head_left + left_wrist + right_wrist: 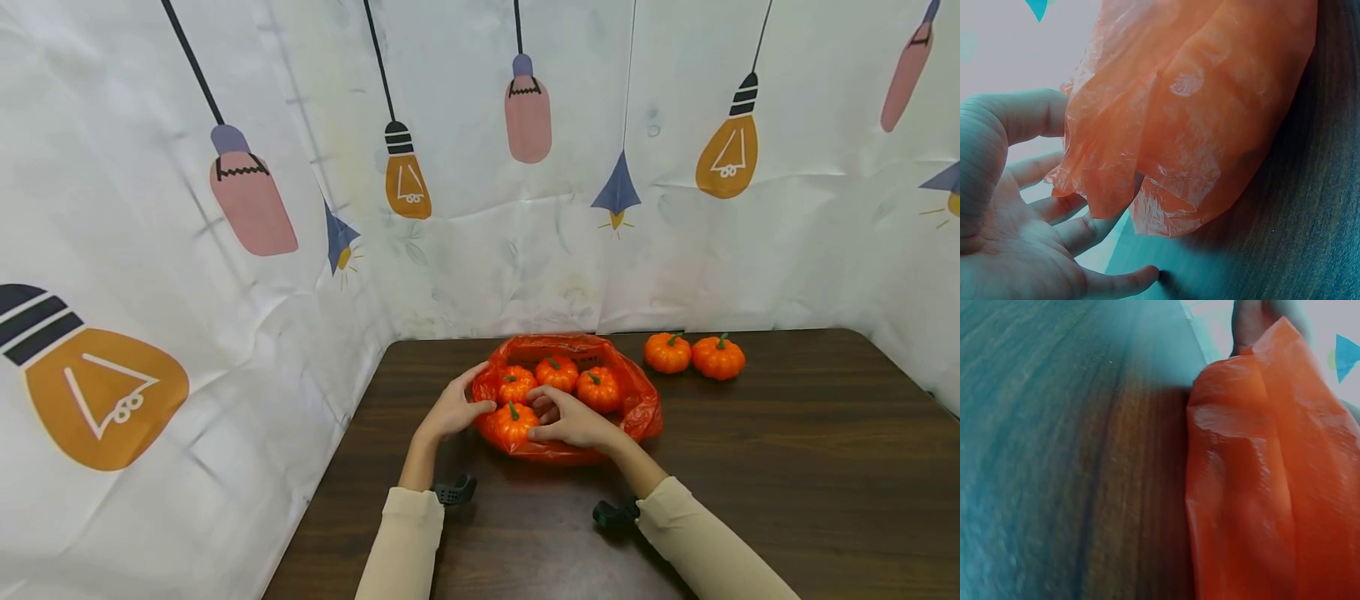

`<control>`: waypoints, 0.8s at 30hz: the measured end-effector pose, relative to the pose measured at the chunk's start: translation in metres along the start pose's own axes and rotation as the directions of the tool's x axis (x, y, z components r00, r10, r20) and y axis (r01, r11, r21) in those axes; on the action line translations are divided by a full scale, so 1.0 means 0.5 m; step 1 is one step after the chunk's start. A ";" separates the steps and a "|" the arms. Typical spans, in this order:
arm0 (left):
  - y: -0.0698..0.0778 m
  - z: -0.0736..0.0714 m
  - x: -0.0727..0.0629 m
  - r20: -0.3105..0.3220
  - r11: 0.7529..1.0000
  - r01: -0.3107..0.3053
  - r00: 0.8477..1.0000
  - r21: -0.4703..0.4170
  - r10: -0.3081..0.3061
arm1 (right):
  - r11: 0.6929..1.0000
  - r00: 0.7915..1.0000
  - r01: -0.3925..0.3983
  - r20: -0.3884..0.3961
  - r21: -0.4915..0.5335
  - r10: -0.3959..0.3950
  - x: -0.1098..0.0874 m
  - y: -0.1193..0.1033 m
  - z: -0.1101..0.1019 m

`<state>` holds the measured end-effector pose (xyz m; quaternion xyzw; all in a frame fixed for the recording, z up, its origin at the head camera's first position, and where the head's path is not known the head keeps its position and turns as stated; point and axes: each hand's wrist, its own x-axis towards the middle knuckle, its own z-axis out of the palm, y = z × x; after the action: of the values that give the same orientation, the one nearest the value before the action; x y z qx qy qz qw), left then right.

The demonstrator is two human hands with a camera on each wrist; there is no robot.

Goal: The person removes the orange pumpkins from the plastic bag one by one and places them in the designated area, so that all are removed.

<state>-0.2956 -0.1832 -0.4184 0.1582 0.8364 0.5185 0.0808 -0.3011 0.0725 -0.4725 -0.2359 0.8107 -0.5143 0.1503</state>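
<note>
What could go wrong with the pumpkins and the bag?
The bag looks thin, so it might tear if the left hand, at its edge, pulls hard. The front pumpkin sits by the bag's near rim, so it might roll out if that rim sags. The rightmost pumpkin is outside the bag, near the far edge of the table, so a bump might knock it off.

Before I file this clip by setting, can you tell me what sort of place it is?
Probably an indoor, staged filming corner: creased white sheeting printed with lamps hangs behind a dark wood-grain table, which bears a red bag of orange pumpkins.
</note>
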 end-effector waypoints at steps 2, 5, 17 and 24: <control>0.001 0.002 -0.002 -0.009 1.000 0.000 1.000 -0.005 0.000 | 1.000 1.000 -0.001 0.002 -0.002 0.001 0.004 0.003 0.005; 0.000 0.002 -0.002 -0.007 1.000 0.004 1.000 -0.011 -0.004 | 1.000 1.000 -0.001 0.008 -0.003 0.001 0.010 0.008 0.009; 0.003 0.001 -0.002 0.004 1.000 0.010 1.000 -0.010 -0.010 | 1.000 1.000 0.007 0.012 -0.011 -0.007 0.014 0.013 0.014; -0.006 0.004 0.001 -0.007 1.000 0.011 1.000 -0.018 -0.011 | 1.000 1.000 0.018 0.007 -0.014 -0.017 0.011 0.014 0.013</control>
<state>-0.2962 -0.1825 -0.4217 0.1510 0.8330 0.5259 0.0822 -0.3041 0.0674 -0.4816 -0.2458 0.8115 -0.5093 0.1469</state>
